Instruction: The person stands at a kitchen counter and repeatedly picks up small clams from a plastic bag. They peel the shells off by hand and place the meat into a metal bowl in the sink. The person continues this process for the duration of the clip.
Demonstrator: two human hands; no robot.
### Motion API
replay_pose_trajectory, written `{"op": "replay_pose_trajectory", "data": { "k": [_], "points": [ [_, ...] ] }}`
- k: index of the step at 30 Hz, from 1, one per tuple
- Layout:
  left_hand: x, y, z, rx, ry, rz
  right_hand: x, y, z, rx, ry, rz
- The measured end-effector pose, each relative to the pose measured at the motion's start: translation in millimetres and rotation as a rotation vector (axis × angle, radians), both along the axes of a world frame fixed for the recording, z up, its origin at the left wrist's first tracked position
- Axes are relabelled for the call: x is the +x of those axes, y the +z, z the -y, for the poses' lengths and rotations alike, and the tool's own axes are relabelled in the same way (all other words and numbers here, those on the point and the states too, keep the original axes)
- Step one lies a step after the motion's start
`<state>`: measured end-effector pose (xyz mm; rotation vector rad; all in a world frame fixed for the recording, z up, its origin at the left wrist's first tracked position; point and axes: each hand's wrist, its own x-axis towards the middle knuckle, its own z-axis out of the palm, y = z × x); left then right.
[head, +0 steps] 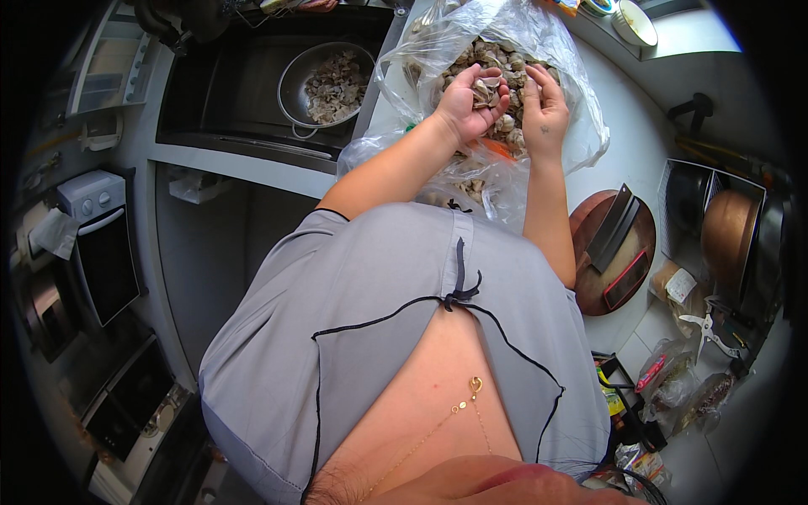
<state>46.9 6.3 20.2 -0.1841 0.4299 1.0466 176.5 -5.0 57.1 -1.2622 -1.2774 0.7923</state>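
Note:
Several garlic cloves in their papery skins [487,92] rest in my left hand [468,107], its palm turned up and fingers curled around them. My right hand [546,110] is beside it, back upward and fingers bent over the garlic heap; whether its fingertips hold anything is hidden. Below both hands lie many garlic bulbs [495,53] in a large clear plastic bag [584,120] with its mouth spread wide. Nearer my body, a second clear plastic bag [499,192] has pale cloves in it.
A metal colander [287,104] with garlic skins stands in the dark sink [221,82] at left. On the right, a round wooden chopping board [596,293] bears a cleaver [609,230] and a red-edged phone [625,281]. Beyond it stands a wire rack [669,189] with pans.

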Motion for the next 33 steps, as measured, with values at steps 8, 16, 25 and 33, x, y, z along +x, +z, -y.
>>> {"op": "replay_pose_trajectory", "data": {
  "k": [8, 16, 25, 33],
  "points": [
    [2.2, 19.2, -3.8, -0.077, 0.006, -0.086, -9.2, 1.7, 23.9, 0.142, 0.069, 0.469],
    [-45.6, 63.5, 17.1, 0.254, -0.473, -0.273, 23.2, 45.3, 67.4, -0.181, 0.652, 0.692],
    [-21.3, 53.5, 79.0, 1.243, -0.825, -1.433, 39.6, 12.7, 59.1, -0.347, 0.222, 0.128],
    [-46.7, 45.0, 92.0, 1.620, -0.743, -1.651, 51.5, 19.6, 86.0, -0.362, 0.168, 0.071]
  ]
}}
